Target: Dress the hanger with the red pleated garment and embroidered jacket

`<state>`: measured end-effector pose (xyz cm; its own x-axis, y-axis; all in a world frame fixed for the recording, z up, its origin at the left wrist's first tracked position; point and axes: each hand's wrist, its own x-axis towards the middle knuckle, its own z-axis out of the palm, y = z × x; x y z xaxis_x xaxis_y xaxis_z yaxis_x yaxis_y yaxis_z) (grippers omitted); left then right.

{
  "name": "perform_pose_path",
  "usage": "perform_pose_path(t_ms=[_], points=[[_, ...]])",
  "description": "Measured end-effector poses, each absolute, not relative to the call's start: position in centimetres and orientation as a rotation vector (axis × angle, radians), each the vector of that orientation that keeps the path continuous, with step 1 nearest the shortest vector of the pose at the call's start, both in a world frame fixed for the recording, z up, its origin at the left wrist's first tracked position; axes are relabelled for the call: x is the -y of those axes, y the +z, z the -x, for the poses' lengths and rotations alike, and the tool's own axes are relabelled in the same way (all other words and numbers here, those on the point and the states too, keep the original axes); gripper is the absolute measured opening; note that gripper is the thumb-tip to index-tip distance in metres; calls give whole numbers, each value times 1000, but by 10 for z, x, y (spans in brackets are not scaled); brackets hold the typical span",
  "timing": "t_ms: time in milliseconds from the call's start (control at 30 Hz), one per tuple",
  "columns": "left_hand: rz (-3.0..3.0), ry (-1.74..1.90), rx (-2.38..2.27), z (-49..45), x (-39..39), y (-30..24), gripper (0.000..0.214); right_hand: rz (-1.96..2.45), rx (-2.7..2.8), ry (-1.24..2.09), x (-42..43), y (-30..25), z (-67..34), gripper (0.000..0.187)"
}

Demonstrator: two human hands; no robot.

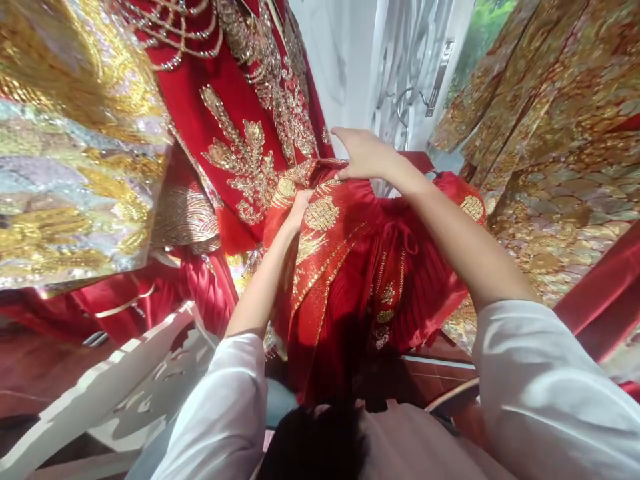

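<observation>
We have both arms stretched out over a red garment (pixel 360 267) that hangs in front of us, at the middle of the view. Our left grip (pixel 301 202) is at its upper left edge, partly tucked under the cloth; the fingertips are hidden, so we cannot tell whether they are spread or pinching. Our right grip (pixel 367 155) is over the top edge, thumb and fingers spread apart, with the thumb touching the cloth and the other fingers reaching out beyond it.

The garment carries a round gold motif (pixel 321 213) near our hands and another on its right side. A thin tie (pixel 409 239) makes a loop below the top edge, next to fine pleats, and a narrow beaded band (pixel 385 297) runs down beneath it. Shadow covers much of the lower part.

Just beyond, to the left, hangs a red gown (pixel 245 143) with gold embroidery and beaded strands. Shiny gold cloth (pixel 85 153) fills the far left, and scaly gold cloth (pixel 560 167) stands on the right. A dark hook (pixel 399 107) shows behind our right forearm. At lower left is a white carved frame (pixel 115 373), close to our left sleeve (pixel 215 407).
</observation>
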<state>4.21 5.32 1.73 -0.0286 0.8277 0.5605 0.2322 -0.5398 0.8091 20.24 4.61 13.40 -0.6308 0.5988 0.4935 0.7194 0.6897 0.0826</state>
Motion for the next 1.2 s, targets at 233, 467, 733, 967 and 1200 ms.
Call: perform_pose_path(t_ms=[233, 467, 733, 967, 1200], points=[[-1752, 1557, -1071, -1, 10, 24, 34, 1332, 2598, -442, -59, 128, -182, 33], [-1799, 2019, -1436, -30, 114, 31, 33, 1347, 2253, -441, -67, 123, -172, 35], [-2139, 1399, -1531, -81, 63, 3, 57, 1053, 2685, -598, -69, 145, -213, 24], [-2083, 1718, -1651, -71, -6, 62, 19, 954, 2566, -631, -74, 137, -210, 24], [-2052, 1587, -1643, -72, -47, 50, 39, 882, 2227, -826, -48, 98, -265, 35]])
